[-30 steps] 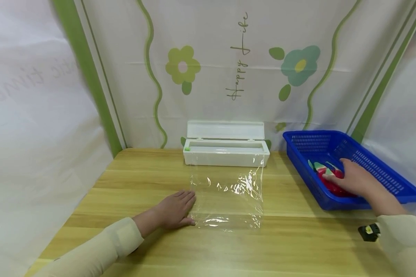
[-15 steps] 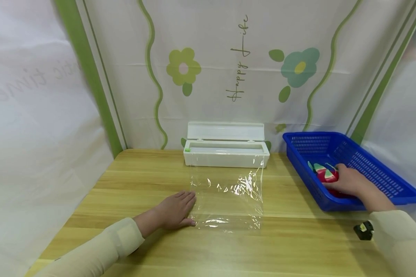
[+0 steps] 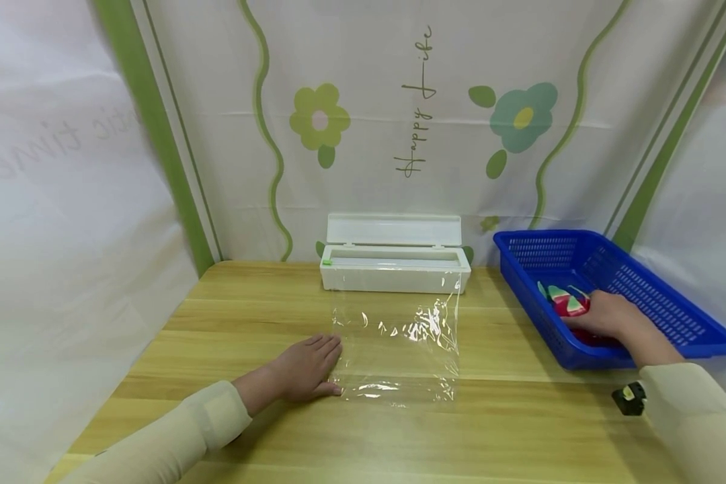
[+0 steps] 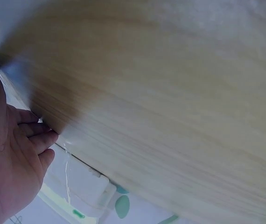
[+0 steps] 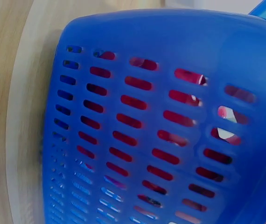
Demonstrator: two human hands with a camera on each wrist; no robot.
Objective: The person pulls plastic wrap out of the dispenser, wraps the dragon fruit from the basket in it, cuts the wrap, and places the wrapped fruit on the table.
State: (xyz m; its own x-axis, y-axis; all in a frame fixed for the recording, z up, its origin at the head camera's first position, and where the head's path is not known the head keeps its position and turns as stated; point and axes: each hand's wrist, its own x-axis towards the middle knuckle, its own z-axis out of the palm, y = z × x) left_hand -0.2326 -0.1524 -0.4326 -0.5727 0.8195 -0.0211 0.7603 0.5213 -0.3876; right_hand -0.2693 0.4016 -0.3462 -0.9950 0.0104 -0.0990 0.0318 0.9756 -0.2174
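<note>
Bench w/ basket at 3 o'clock, clear film mid-bench, running to box at 12. L hand flat, fingers straight, at film's 9 o'clock edge. R hand bent over red item in basket; fingertips hidden, can't tell if clamped. Risks: film may curl if L pressure eases; item may slip or snag basket if grip's poor.

A clear, shiny sheet of plastic film is spread lightly wrinkled across the middle of the counter, its far end draped over a white box at the far edge. A red item with white and green patches is held, partly hidden, by the right hand near the basket's near-left corner.
</note>
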